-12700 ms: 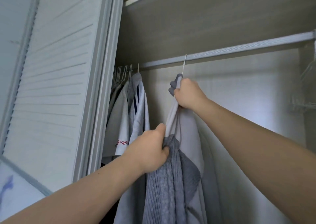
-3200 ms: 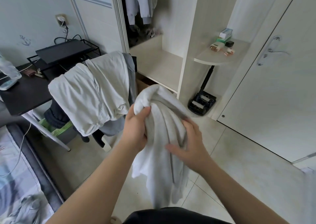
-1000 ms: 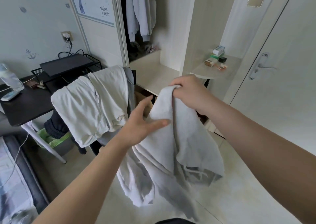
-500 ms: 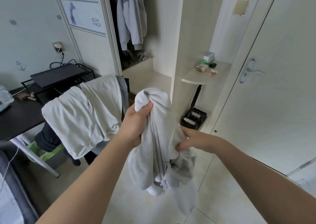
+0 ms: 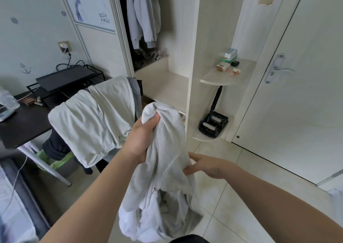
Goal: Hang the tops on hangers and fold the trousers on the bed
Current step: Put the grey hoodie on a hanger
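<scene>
A pale grey garment (image 5: 165, 178) hangs bunched in front of me over the tiled floor. My left hand (image 5: 142, 137) grips its top bunch from the left, thumb pressed into the cloth. My right hand (image 5: 204, 165) pinches the garment's right side lower down, fingers reaching into the fabric. More light clothes (image 5: 92, 116) lie draped over a chair to the left, with a dark garment (image 5: 53, 149) under them. Tops (image 5: 143, 14) hang in the open wardrobe at the back. A strip of the bed (image 5: 13, 213) shows at the lower left.
A black desk (image 5: 24, 124) with a wire rack stands at left. The wardrobe's low shelf (image 5: 165, 87) and a rounded corner shelf (image 5: 228, 74) with small items are ahead. A white door (image 5: 300, 103) with a handle is shut on the right. Tiled floor lies below.
My left hand took the top bunch of the garment from my right hand. My right hand dropped to its lower right side. The garment went from spread out to bunched.
</scene>
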`<action>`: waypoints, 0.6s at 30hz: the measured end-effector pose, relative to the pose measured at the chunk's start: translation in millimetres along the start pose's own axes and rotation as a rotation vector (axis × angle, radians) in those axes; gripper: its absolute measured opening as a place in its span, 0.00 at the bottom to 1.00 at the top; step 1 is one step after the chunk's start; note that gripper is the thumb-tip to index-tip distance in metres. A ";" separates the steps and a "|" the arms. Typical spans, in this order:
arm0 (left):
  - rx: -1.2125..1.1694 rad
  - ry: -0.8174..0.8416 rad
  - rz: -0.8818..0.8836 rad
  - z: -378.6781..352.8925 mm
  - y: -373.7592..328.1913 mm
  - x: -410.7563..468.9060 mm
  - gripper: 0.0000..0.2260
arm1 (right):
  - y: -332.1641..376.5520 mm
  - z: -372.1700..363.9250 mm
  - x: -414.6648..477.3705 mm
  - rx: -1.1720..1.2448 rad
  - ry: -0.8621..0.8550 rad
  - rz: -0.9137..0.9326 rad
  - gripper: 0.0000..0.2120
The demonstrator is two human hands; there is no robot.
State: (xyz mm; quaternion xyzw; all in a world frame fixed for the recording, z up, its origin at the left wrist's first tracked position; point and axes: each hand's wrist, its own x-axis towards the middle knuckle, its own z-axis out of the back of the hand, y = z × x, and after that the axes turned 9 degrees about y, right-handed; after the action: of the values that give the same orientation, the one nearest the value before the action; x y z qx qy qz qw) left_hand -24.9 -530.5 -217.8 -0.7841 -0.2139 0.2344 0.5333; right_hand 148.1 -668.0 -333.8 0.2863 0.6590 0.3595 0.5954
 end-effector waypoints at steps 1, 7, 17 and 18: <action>0.000 -0.005 0.004 1.6 -0.8 0.0 0.09 | -2.4 -0.7 4.8 -0.034 -0.026 0.000 0.28; 0.032 -0.153 -0.047 19.0 -6.3 1.9 0.09 | -9.8 -1.7 8.9 -0.235 -0.287 0.073 0.13; 0.649 -0.023 -0.009 29.7 21.6 3.0 0.23 | 97.6 11.1 -48.5 -0.433 -0.654 0.444 0.16; 0.721 0.063 0.000 21.0 26.1 3.7 0.34 | 111.3 6.4 -51.0 -0.446 -0.629 0.460 0.16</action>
State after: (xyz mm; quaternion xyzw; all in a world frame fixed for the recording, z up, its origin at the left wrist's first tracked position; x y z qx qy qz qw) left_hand -32.2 -521.7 -249.6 -0.5526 -0.1009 0.2704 0.7819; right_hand 155.2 -643.9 -213.9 0.3856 0.2716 0.5112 0.7185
